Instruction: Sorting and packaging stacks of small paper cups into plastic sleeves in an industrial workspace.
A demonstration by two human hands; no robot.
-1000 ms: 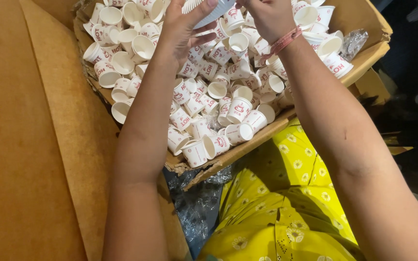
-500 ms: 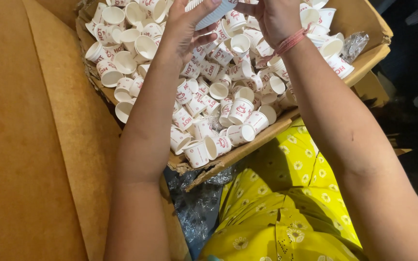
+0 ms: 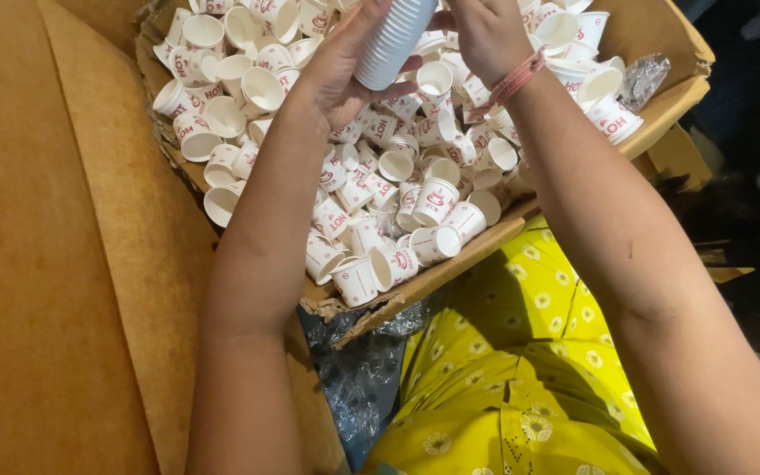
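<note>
Both hands have drawn nearer to the camera since the earlier frames, and the stack of nested cups [image 3: 393, 40], then only a sliver at the top edge, now shows as a ribbed white column tilted between them; the loose cups below lie much as they did.

The left hand [image 3: 345, 75] cradles the stack from beneath, its fingers [image 3: 358, 26] curled narrowly around the lower side and thumb pressed to the base; the right hand [image 3: 485, 40], with a pink band [image 3: 516, 79] at the wrist, meets the stack's upper end, though how its fingers sit cannot be told, since the frame's top edge cuts them off. The stack hangs above the far middle of the cardboard box [image 3: 670, 92], clear of the heap.

A likely mishap, judging from the tilt: the nested cups could slide apart and spill back into the heap if the left-hand grip loosens; squeezing too hard could crush the thin paper walls. The box's torn near edge [image 3: 371, 308] sags, so cups near it might tumble onto the plastic wrap [image 3: 358, 378] below.

Counted: one stack, its cups too tightly nested to number; one box; two hands; the loose cups [image 3: 415, 211] run to many dozens, too many to count exactly.
</note>
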